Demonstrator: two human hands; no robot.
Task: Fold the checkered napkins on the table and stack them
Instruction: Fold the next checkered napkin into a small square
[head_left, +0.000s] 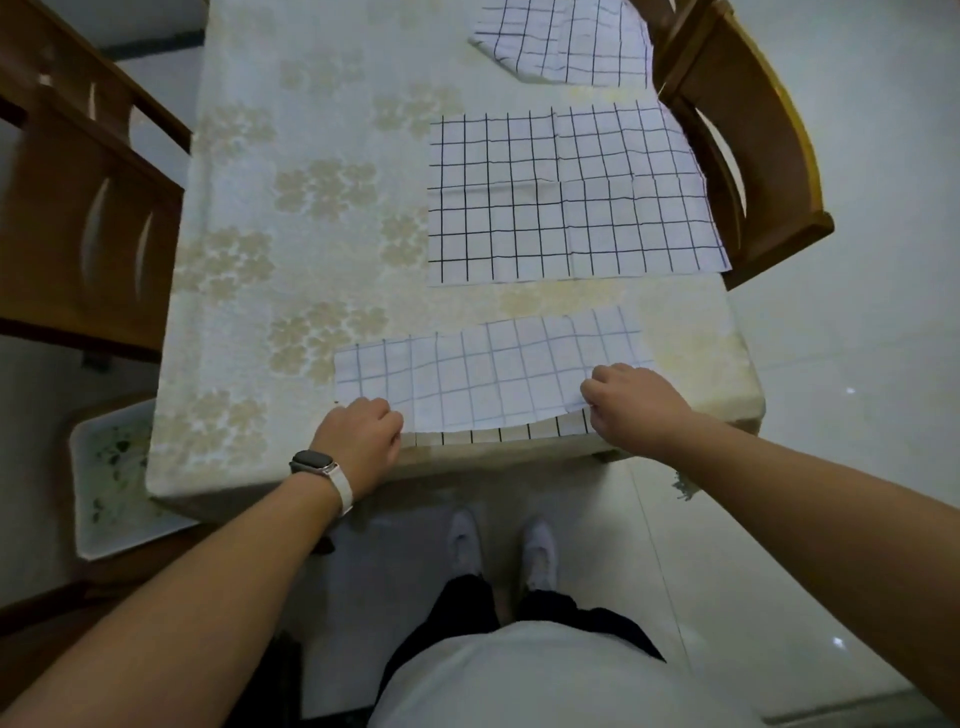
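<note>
The left hand (358, 441) and right hand (634, 408) pinch near corners of the napkin (488, 384) at six o'clock; an uneven grip could skew its edges or drag it off the counter (311, 156).

A watch (310, 461) sits on the left wrist, at 7 o'clock from the left hand (358, 441). It has a dark, rounded-square face in a grey case, and its strap (343, 491) is white. Both forearms are bare. At 6 o'clock in the view is a plain white top (545, 675). Black trousers (519, 608) show at its 12 o'clock, and further toward 12 o'clock are two white shoes (464, 540).
</note>
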